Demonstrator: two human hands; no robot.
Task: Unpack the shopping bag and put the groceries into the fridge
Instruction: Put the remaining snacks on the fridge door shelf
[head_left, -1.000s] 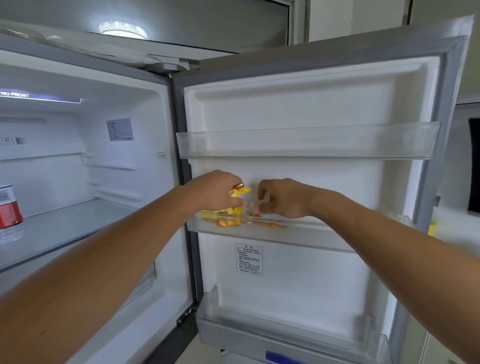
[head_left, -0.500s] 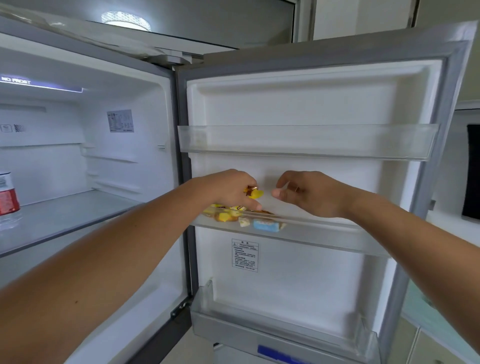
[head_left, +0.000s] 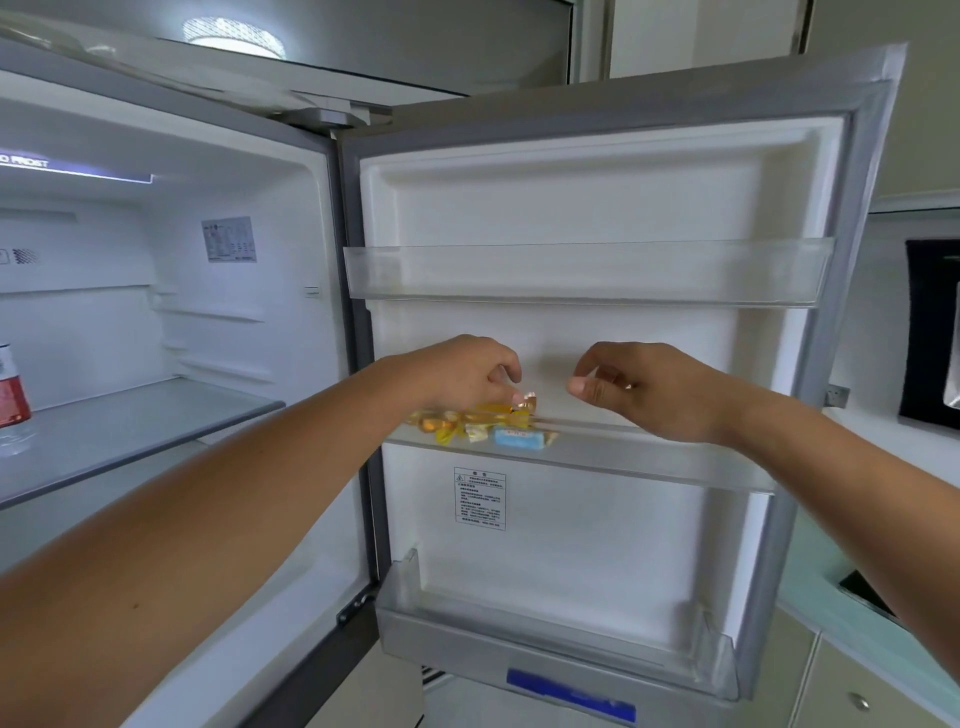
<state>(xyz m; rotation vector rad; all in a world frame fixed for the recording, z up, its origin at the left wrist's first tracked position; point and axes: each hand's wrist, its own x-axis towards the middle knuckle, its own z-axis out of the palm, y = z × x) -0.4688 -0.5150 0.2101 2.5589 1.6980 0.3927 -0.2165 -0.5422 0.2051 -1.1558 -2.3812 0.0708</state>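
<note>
One wide-angle view is given from the head, aimed forward and slightly downward. The open fridge door (head_left: 597, 197) is faced closely, with the fridge interior (head_left: 104, 322) at 9 o'clock and a counter (head_left: 831, 582) at 4 o'clock.

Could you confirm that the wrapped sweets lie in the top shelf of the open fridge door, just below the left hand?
Not quite: the head view shows the wrapped sweets in the middle door shelf, not the top door shelf. The rest holds: the fridge door is open and the left hand is just above them, pinching a gold-wrapped sweet.
</note>
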